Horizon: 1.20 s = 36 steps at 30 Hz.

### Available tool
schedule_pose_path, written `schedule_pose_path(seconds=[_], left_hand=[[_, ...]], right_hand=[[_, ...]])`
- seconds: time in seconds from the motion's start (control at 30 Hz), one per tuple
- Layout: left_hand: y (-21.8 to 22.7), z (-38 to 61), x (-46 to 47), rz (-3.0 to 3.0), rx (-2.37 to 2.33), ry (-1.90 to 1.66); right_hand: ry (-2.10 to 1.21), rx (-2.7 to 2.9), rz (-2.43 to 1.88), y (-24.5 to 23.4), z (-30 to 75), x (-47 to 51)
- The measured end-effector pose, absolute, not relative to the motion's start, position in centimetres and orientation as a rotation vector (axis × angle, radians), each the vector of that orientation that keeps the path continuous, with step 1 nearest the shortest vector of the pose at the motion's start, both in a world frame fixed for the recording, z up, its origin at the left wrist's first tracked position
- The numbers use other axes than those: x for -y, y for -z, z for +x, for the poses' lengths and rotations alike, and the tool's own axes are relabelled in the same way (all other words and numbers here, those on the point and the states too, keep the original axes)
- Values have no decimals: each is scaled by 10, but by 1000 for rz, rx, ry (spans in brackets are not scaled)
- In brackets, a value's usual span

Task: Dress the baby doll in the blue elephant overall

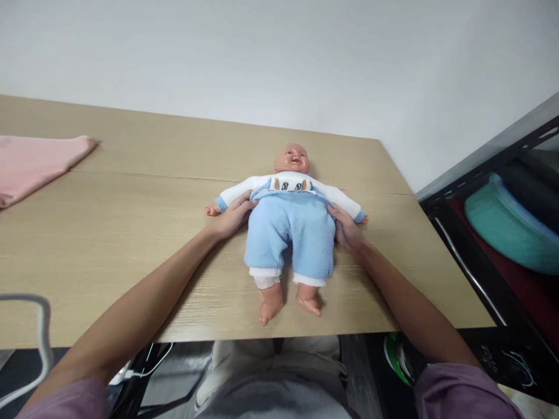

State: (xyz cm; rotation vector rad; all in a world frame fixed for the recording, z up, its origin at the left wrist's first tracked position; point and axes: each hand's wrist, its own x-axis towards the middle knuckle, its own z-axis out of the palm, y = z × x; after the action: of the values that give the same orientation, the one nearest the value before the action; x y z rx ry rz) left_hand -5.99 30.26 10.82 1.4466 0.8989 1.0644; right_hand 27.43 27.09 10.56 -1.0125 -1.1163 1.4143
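Behind everything I view stands a pale wall [244, 64], and before it a wood-grained table [144, 250]. At the right edge, a black rack [441, 233] bears a teal item [510, 227]. The doll [293, 158] lies on its back on the table, head toward the wall, feet [271, 302] near the front edge, arms spread to both sides. Light-blue trousers [290, 227] cover its hips and upper legs, with white cuffs below. A pink cloth [35, 163] lies flat at far left, well apart from the doll. Of the two hands I observe, the left [238, 210] is partly closed, pinching the waistband at one hip; the right [346, 227] is likewise bent, holding it at the opposite hip. Some fingertips are hidden from me. Smallest, a patch [292, 185] with two eyes sits just above the waistband, on the chest.
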Motion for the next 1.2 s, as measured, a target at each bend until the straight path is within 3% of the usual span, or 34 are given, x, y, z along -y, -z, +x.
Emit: schedule_pose_path(seconds=[0.27,0.4,0.6,0.77,0.9,1.03,1.2], left_hand=[[-111,-24,-283,1108,-810,-1217],[-107,-36,-291,1380,-853,-1120],[-111,-51,-293,1878,-1042,-957],[-107,-61,-296,2125,-1074,-882],[-106,-62,-298,1943,-1013,-864],[-109,-49,-291,1518,-921,-996],[-109,-28,-281,1145,-871,-1210]], right_hand=[[-1310,1099,-1037,-102,264,-268],[-1254,1226,-1048,-99,273,-276],[-828,1599,-1221,-113,284,-270],[-607,1561,-1382,-109,278,-256],[-864,1263,-1427,-100,269,-253],[-1233,985,-1187,-101,262,-259],[-1337,934,-1029,-108,254,-263]])
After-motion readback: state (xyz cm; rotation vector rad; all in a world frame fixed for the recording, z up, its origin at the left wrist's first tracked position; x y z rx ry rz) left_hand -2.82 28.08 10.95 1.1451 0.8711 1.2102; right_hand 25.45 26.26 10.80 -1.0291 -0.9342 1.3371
